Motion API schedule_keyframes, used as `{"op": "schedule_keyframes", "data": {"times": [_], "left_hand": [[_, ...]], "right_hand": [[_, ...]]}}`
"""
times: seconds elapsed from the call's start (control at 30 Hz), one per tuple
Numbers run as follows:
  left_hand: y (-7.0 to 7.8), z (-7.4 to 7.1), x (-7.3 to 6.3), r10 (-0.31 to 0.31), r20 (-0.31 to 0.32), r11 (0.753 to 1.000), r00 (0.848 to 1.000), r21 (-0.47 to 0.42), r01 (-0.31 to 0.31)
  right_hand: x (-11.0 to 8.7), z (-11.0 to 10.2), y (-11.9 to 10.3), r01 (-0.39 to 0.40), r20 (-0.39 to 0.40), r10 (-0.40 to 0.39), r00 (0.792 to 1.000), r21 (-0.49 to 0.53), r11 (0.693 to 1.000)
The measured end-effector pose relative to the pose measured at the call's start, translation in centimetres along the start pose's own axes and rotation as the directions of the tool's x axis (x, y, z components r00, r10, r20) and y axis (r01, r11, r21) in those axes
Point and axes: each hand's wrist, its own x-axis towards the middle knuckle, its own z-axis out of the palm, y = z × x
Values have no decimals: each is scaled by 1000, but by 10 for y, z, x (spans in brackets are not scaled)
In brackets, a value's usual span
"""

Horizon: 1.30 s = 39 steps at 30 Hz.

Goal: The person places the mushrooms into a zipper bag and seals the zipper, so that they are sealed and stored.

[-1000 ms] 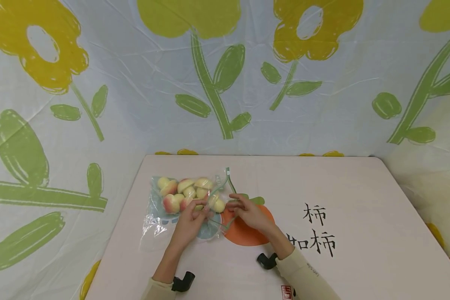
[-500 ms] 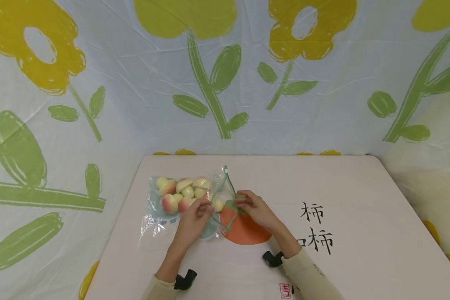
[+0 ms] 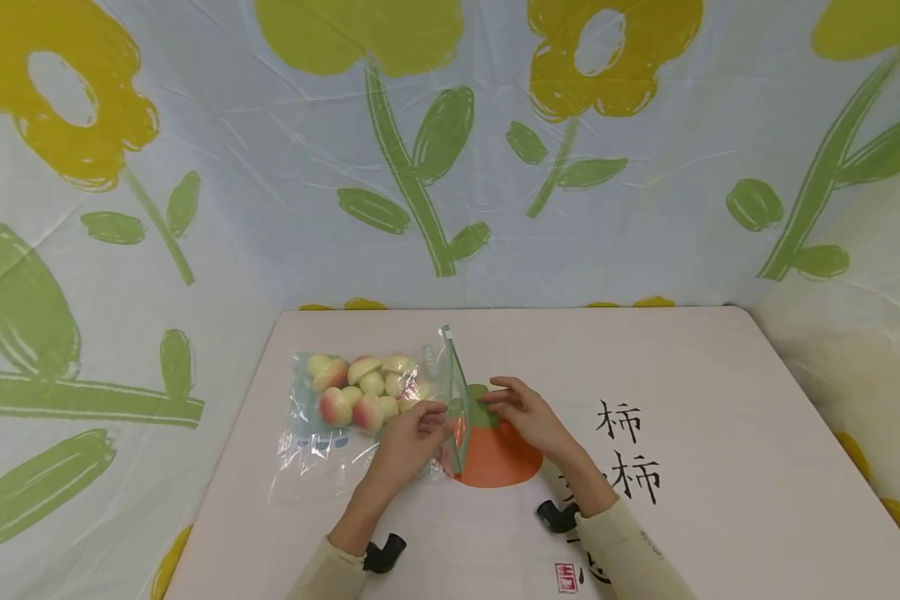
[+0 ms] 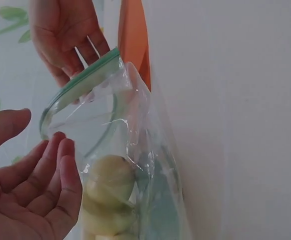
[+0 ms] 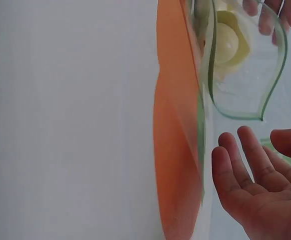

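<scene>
A clear zip bag with a green zip edge lies on the table, its mouth gaping to the right. Inside it are several toy mushrooms, yellow with pinkish caps. My left hand is at the near side of the mouth; in the left wrist view its fingertips meet or nearly meet the film, thumb apart from the fingers. Just right of the mouth, my right hand holds nothing. The right wrist view shows its loosely bent fingers apart from the green edge.
The pale table bears a printed orange persimmon beneath the hands and black characters to the right. A flowered cloth hangs behind and at both sides. Black wrist mounts sit near the sleeves.
My right hand has drawn back to the right, away from the zip edge. My left hand has shifted slightly right, and the bag's mouth looks narrower from the head view.
</scene>
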Motion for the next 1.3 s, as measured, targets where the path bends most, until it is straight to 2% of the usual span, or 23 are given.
{"op": "schedule_keyframes", "data": {"times": [0.1,0.27,0.43,0.63,0.83,0.93,1.1,1.3], "left_hand": [[0,4,1,30,55,997,998,73,-34],[1,9,2,82,114,970,990,217,-105],[1,14,-1,105,169,945,980,292,-151],[0,16,-3,121,176,932,977,318,-173],[0,12,-1,75,155,964,985,243,-112],[3,4,6,72,134,981,988,172,-95],[12,-18,27,114,96,989,989,88,-122],[22,-42,61,120,51,982,991,138,-126]], "right_hand": [[-2,-3,1,3,-7,-3,1000,7,1000],[-4,-6,1,-9,-18,10,1000,20,1000],[-4,-7,1,-9,-20,9,1000,20,1000],[-3,-8,2,-28,-31,29,999,23,999],[-1,-10,0,-39,-42,40,998,28,999],[0,-10,-1,-38,-43,40,998,32,999],[2,-11,-2,-34,-44,35,998,36,999],[6,-11,-4,-15,-48,17,999,43,999]]}}
